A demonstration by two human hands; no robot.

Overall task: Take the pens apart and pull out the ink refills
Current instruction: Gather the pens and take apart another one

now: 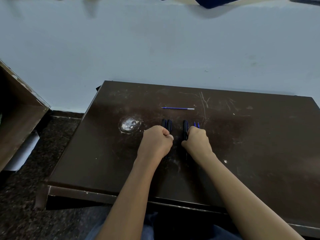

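A loose blue ink refill (178,108) lies crosswise on the dark brown table (259,144), beyond both hands. My left hand (156,142) is a closed fist over two black pen bodies (167,124), whose far ends stick out past the knuckles side by side. My right hand (197,142) is closed on a black pen (185,128) that runs along its thumb side and points away from me. Two blue pointed tips (196,125) poke out beyond the right knuckles; what they belong to is hidden under the hand.
A whitish worn patch (129,125) marks the table left of my hands. Behind the table stands a pale blue wall (155,49). At the left are a brown cabinet (19,115) and dark speckled floor (34,196). My legs are under the near edge.
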